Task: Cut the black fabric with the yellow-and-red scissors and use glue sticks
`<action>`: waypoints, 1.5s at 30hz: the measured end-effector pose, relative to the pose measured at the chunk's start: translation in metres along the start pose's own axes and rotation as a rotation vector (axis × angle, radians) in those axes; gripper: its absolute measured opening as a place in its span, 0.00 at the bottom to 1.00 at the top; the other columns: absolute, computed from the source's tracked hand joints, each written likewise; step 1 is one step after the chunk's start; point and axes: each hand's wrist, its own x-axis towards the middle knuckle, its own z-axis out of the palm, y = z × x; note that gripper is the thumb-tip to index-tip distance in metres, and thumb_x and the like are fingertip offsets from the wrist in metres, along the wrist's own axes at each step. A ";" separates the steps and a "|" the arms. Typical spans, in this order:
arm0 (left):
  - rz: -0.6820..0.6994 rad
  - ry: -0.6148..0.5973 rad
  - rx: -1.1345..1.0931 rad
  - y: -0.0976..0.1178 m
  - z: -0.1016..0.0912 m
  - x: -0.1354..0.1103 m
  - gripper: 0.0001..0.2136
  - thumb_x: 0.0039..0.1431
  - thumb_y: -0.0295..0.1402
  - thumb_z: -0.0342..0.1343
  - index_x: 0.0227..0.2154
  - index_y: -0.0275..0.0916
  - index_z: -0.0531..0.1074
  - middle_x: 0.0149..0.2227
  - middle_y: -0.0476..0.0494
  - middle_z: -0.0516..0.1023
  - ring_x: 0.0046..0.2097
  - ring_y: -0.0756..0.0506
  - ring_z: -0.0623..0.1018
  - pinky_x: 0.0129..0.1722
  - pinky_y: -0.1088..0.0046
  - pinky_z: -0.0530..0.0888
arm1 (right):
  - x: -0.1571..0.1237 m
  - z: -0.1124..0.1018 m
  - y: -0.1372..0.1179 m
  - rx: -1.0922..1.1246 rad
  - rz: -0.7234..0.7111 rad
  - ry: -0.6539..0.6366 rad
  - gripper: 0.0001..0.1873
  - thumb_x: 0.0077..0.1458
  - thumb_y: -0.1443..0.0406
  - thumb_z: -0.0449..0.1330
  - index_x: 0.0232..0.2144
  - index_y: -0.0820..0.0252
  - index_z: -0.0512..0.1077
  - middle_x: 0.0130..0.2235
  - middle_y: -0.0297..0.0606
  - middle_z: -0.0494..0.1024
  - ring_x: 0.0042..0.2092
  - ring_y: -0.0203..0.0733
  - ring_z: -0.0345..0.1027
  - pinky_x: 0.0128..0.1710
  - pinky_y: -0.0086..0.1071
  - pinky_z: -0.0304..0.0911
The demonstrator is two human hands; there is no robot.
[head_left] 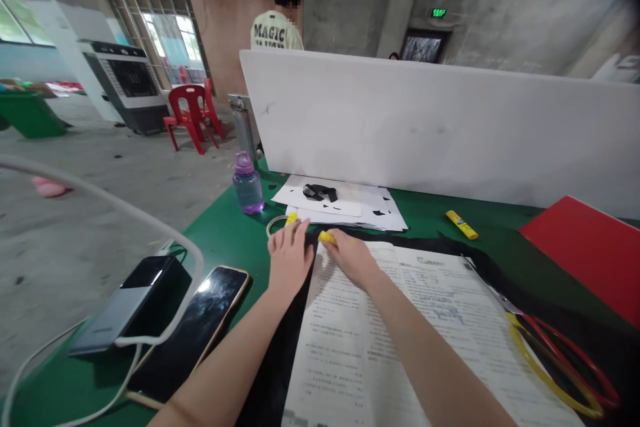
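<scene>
My left hand (290,260) lies with fingers spread at the top left corner of the printed sheets, on the edge of a black sheet (275,353) beneath them. My right hand (350,257) is closed around a yellow glue stick (327,237), its end showing by the printed sheets' (335,333) top edge. Just beyond my left fingertips are a small yellow piece (291,217) and a grey loop (273,223), both partly hidden. Scissors (555,353) with red and yellow handles rest on the right side of the sheets.
White papers with black scraps (350,207) and a purple-lidded bottle (248,187) stand at the back. Another yellow glue stick (461,225) and a red sheet (590,247) are right. A phone (200,327), power bank (130,300) and cable lie left. A white panel (425,127) borders the table; a person (277,27) is behind.
</scene>
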 end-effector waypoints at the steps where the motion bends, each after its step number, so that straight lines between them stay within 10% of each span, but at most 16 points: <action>1: 0.093 -0.048 -0.022 0.001 0.000 -0.001 0.23 0.59 0.29 0.51 0.58 0.42 0.60 0.54 0.39 0.69 0.54 0.38 0.66 0.54 0.56 0.58 | -0.001 0.001 -0.001 0.020 -0.058 -0.018 0.14 0.63 0.59 0.49 0.47 0.57 0.65 0.43 0.38 0.76 0.41 0.40 0.70 0.36 0.29 0.58; 19: 0.390 -0.346 -0.179 0.009 -0.007 -0.001 0.11 0.63 0.41 0.47 0.30 0.39 0.65 0.30 0.46 0.72 0.36 0.43 0.70 0.40 0.66 0.64 | -0.003 0.003 0.007 -0.217 -0.239 0.206 0.26 0.64 0.65 0.40 0.18 0.60 0.68 0.21 0.37 0.73 0.24 0.35 0.61 0.32 0.34 0.49; 33: -0.164 -0.509 -0.926 0.006 -0.002 -0.004 0.22 0.62 0.47 0.41 0.16 0.41 0.52 0.17 0.54 0.52 0.21 0.52 0.55 0.22 0.73 0.53 | -0.004 0.003 0.006 -0.151 -0.324 0.390 0.23 0.63 0.65 0.38 0.24 0.59 0.68 0.25 0.38 0.72 0.29 0.38 0.62 0.36 0.35 0.52; 38: -0.407 -0.291 -0.945 0.001 -0.003 0.000 0.23 0.64 0.47 0.35 0.15 0.43 0.47 0.16 0.55 0.48 0.19 0.52 0.53 0.21 0.72 0.54 | -0.003 0.001 0.024 -0.131 -0.023 0.500 0.24 0.64 0.65 0.35 0.28 0.59 0.69 0.28 0.40 0.73 0.32 0.41 0.64 0.40 0.35 0.53; 45: -0.400 -0.073 -0.459 -0.013 0.009 0.006 0.13 0.61 0.43 0.46 0.37 0.40 0.69 0.33 0.47 0.73 0.34 0.46 0.73 0.36 0.70 0.67 | -0.001 0.013 0.017 -0.010 0.184 0.374 0.23 0.66 0.59 0.35 0.36 0.58 0.68 0.25 0.36 0.72 0.27 0.40 0.64 0.30 0.31 0.52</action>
